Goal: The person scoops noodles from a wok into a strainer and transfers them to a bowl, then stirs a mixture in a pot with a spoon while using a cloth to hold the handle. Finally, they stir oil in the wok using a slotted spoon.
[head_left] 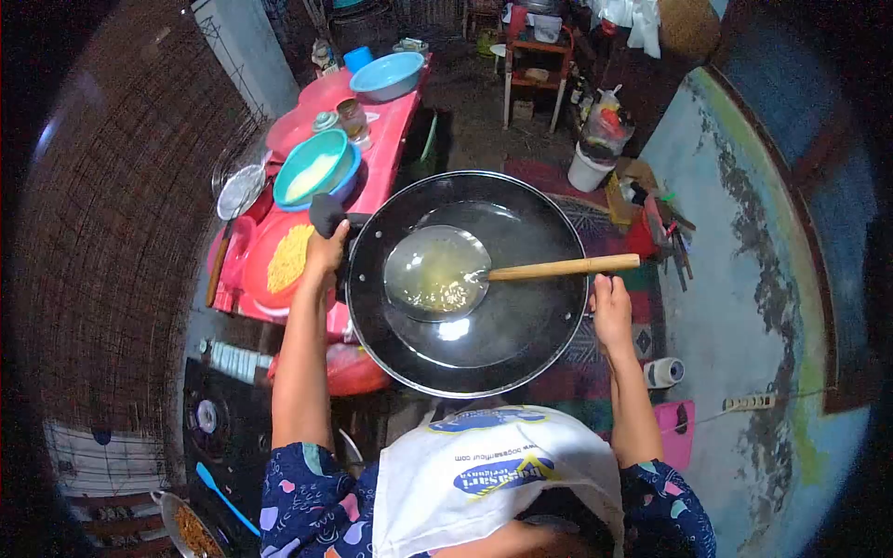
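Note:
A large black wok (544,219) is held out in front of my body, with some clear, shiny liquid in its bottom. A round wire skimmer (435,272) lies inside it, its bamboo handle (567,268) sticking out over the right rim. My left hand (326,249) is wrapped round the wok's dark left handle (328,216). At the opposite side, my right hand (610,305) is closed at the rim, just below the end of the bamboo handle. The wok's grip on that side is mostly hidden by my fingers.
A pink-covered table (379,167) at left bears a green basin (321,141), a light blue basin (389,70), a glass jar (353,121) and yellow strands (290,256) on a tray. Lower left are a stove (206,416), a blue spatula (226,498) and a food-filled pan (166,502). A white bucket (588,172) stands ahead.

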`<action>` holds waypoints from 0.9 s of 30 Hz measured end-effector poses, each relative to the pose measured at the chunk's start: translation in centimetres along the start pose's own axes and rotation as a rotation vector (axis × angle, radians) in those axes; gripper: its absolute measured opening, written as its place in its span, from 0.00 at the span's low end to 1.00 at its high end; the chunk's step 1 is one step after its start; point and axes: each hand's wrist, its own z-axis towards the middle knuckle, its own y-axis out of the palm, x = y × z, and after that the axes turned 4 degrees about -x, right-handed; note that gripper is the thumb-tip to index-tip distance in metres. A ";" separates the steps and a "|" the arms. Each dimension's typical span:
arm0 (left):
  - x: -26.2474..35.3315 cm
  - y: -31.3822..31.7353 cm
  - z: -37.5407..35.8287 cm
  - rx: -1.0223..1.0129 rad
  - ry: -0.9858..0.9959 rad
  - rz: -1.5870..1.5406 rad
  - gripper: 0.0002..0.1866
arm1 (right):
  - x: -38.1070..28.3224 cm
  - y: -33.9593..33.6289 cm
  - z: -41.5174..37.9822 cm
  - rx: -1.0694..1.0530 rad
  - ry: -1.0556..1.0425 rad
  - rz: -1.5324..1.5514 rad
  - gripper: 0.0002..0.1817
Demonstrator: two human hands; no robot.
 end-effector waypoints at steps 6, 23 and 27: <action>4.1 10.2 10.6 0.004 0.063 0.205 0.25 | 1.5 -1.4 11.4 0.045 0.064 0.042 0.16; 14.6 30.4 46.9 -0.041 0.052 0.426 0.30 | 3.9 6.2 49.6 0.126 0.105 0.189 0.15; 15.0 34.2 56.6 -0.003 0.099 0.397 0.26 | 5.4 7.8 60.9 0.011 0.038 0.046 0.14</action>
